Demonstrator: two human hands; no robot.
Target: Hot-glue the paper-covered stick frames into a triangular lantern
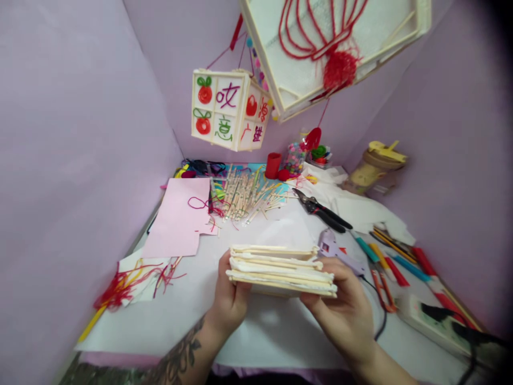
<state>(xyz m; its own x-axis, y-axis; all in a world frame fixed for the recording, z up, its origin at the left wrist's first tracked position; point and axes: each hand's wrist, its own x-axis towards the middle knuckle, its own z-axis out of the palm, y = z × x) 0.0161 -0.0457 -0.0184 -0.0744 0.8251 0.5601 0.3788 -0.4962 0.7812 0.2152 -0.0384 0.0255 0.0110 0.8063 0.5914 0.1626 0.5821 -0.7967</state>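
Note:
Both my hands hold a stack of flat wooden-stick frames with white paper panels point(280, 269) edge-on above the white table point(272, 331). My left hand point(230, 297) grips the stack's left end with its fingers wrapped behind. My right hand point(342, 307) grips the right end, thumb on top. A purple glue gun point(339, 251) lies just behind my right hand, its black cord running toward the right.
A pile of thin wooden sticks point(244, 195) lies behind, with pink paper point(180, 216) and red yarn point(124, 283) on the left. Black cutters point(320, 209), coloured glue sticks point(395, 256) and a power strip point(436, 318) lie on the right. Two paper lanterns point(228, 109) hang overhead.

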